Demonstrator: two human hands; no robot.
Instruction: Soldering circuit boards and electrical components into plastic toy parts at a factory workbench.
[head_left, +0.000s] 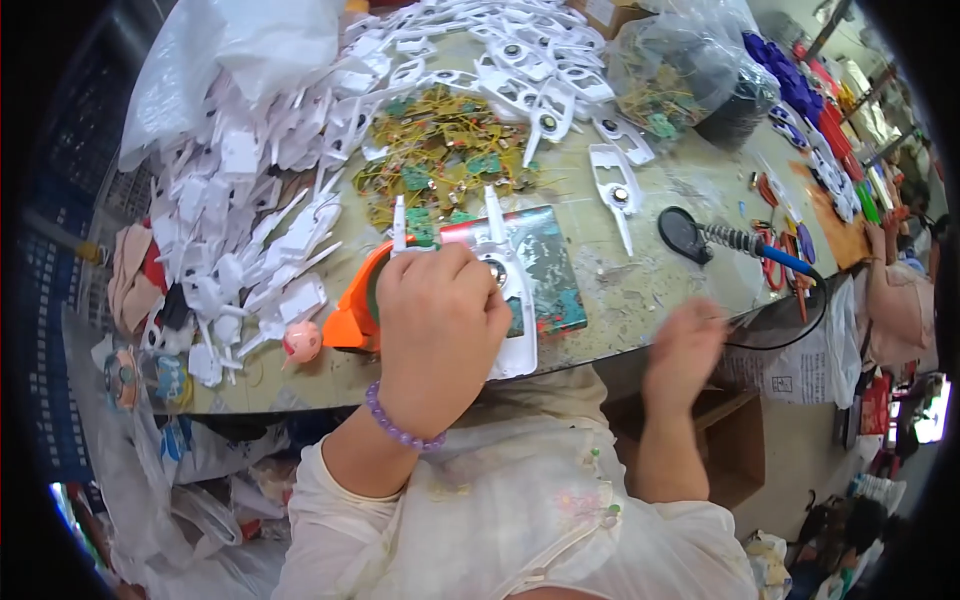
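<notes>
Bracing the white housing (517,352) at the centre of the frame, over the dark flat panel (553,262), seems to be the step in hand. My left hand (440,315) is clenched on top of it, but its fingertips are hidden, so I cannot tell whether they pinch the plastic, a part or only press down. My right hand (685,355) is blurred beside the table edge, right of centre; I cannot tell whether it grasps anything. To do this well, I judge the pressure should go straight down, with the housing level and the thin prongs spared from bending. The wired circuit boards (440,150) at upper centre look tangled, so any wire is better freed gently than tugged. The soldering iron (788,260), at centre right, may be hot; fingers and cable deserve a clear path around it.
</notes>
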